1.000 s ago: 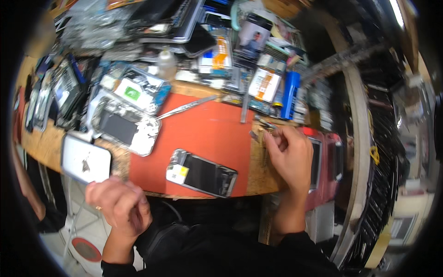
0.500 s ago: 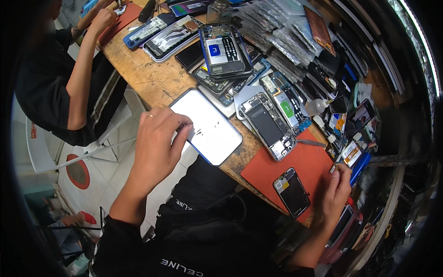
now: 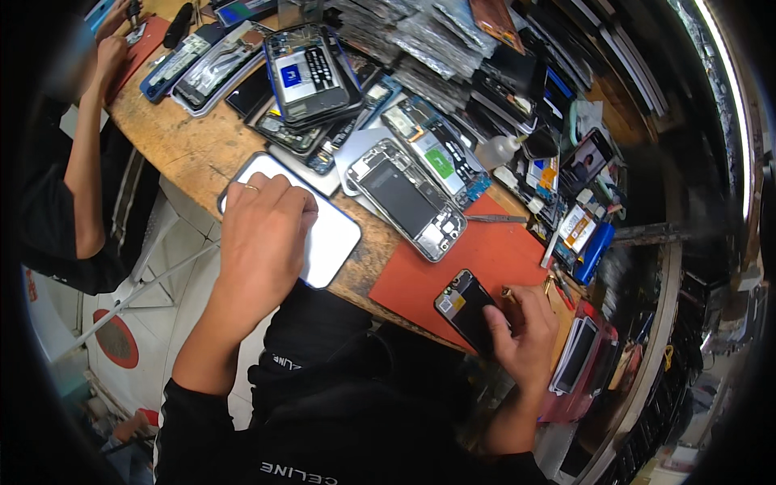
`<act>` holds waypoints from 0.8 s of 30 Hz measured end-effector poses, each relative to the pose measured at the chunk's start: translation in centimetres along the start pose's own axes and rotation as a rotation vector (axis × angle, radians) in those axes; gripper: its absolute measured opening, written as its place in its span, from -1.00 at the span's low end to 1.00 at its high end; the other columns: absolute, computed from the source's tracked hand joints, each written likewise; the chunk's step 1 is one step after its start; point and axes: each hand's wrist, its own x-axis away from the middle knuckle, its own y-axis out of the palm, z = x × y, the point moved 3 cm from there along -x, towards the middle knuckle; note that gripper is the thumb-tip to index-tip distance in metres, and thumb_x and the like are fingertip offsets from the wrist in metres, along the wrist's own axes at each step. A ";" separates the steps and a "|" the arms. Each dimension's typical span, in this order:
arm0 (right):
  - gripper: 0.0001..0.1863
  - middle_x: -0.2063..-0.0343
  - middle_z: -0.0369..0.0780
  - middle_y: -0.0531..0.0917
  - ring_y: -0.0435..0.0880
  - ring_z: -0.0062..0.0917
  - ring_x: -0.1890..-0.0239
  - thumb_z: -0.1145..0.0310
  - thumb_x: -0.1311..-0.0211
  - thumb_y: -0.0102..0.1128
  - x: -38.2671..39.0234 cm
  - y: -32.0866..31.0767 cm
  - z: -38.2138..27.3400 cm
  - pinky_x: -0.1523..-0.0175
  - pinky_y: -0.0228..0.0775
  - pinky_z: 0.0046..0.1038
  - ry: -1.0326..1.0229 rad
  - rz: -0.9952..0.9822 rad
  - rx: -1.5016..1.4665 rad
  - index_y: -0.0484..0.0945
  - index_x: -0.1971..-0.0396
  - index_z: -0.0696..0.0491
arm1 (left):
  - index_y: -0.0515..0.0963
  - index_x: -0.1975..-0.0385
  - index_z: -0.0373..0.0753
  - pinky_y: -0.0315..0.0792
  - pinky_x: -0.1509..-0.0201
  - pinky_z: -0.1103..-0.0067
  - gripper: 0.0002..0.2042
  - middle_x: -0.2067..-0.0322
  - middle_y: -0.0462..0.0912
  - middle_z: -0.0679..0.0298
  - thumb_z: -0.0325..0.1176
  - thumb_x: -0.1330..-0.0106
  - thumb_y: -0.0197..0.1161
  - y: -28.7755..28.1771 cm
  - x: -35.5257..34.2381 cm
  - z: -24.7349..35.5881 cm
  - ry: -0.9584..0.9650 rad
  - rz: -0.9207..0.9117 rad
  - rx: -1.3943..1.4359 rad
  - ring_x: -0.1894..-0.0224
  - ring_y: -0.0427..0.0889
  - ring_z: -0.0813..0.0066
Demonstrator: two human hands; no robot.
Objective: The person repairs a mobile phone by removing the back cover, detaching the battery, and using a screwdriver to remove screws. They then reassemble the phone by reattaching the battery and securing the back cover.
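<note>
The left hand [image 3: 263,230] lies flat, fingers loose, on a white tablet back [image 3: 323,234] at the wooden bench's [image 3: 174,149] edge. The right hand [image 3: 521,331] grips a small black phone [image 3: 465,307] on the orange mat [image 3: 485,255]. Beyond stand a blue box [image 3: 594,250] and silvery flat packets [image 3: 440,40].

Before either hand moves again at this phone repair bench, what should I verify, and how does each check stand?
1. Left hand flat on the white phone back: ok.
2. White phone back fully on the bench: not ok, it overhangs the near edge.
3. Right hand on the dark phone: ok, thumb on it.
4. Dark phone on the orange mat: ok.
5. Open phone apart from both hands: ok.
6. Dark phone intact: cannot tell.
</note>
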 end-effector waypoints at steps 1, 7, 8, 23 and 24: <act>-0.43 0.21 -0.07 0.72 0.77 -0.13 0.20 0.27 -0.09 0.76 0.4 -0.1 0.0 0.12 0.60 -0.22 0.006 -0.034 -0.013 0.70 -0.05 0.17 | 0.72 0.33 -0.22 0.33 -0.04 0.25 -0.94 0.34 0.64 0.22 -0.49 -0.28 0.49 -0.1 0.0 0.3 0.003 0.004 0.012 0.15 0.60 0.13; -0.14 0.07 -0.11 0.71 0.81 -0.15 0.11 0.13 0.09 0.85 3.0 -0.1 -0.4 0.05 0.69 -0.22 0.005 -0.118 0.074 0.68 -0.23 0.20 | 0.76 0.26 -0.23 0.33 -0.05 0.25 -0.92 0.32 0.66 0.20 -0.45 -0.31 0.50 -0.4 0.2 0.6 -0.031 0.042 -0.003 0.15 0.60 0.12; -0.13 0.07 -0.11 0.71 0.81 -0.16 0.11 0.14 0.09 0.85 3.2 0.1 -0.6 0.06 0.69 -0.22 0.012 -0.110 0.061 0.68 -0.24 0.20 | 0.76 0.26 -0.23 0.33 -0.05 0.24 -0.92 0.32 0.66 0.20 -0.44 -0.31 0.50 -0.5 0.2 0.8 -0.034 0.024 -0.010 0.15 0.60 0.12; -0.58 0.20 -0.11 0.69 0.78 -0.24 0.24 0.39 -0.38 0.56 3.1 0.9 0.6 0.20 0.62 -0.26 0.110 0.161 -0.219 0.73 -0.17 0.19 | 0.55 0.15 -0.33 0.32 -0.17 0.15 -0.93 0.18 0.58 0.02 -0.51 -0.48 0.27 1.0 0.1 0.8 0.070 -0.105 -0.247 0.03 0.51 -0.07; -0.65 0.22 -0.10 0.69 0.77 -0.24 0.27 0.46 -0.41 0.50 3.1 0.7 0.7 0.22 0.60 -0.26 0.104 0.175 -0.246 0.74 -0.14 0.19 | 0.54 0.14 -0.33 0.32 -0.18 0.14 -0.93 0.18 0.57 0.03 -0.51 -0.48 0.28 1.1 0.2 1.0 0.079 -0.094 -0.275 0.02 0.51 -0.07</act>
